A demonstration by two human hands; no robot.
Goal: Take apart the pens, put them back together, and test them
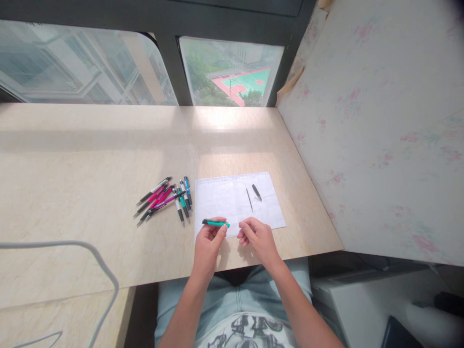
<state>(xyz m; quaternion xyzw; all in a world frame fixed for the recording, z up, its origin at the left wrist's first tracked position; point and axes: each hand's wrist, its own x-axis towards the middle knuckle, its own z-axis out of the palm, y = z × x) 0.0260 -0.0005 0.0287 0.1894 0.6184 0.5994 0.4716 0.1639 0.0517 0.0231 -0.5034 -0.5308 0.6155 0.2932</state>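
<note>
My left hand point(209, 238) pinches a teal pen barrel point(215, 223), held level just above the near edge of a white sheet of paper point(237, 200). My right hand point(255, 235) is beside it with fingers curled together; what they hold is too small to make out. On the paper lie a thin refill point(249, 198) and a short black pen part point(256, 192). A pile of several pens point(165, 198), pink, teal, blue and black, lies on the table left of the paper.
The beige stone-look table point(90, 164) runs to a window at the back. A flowered wall point(369, 125) closes the right side. A white cable point(97, 263) loops over the near left corner. My lap is below the table edge.
</note>
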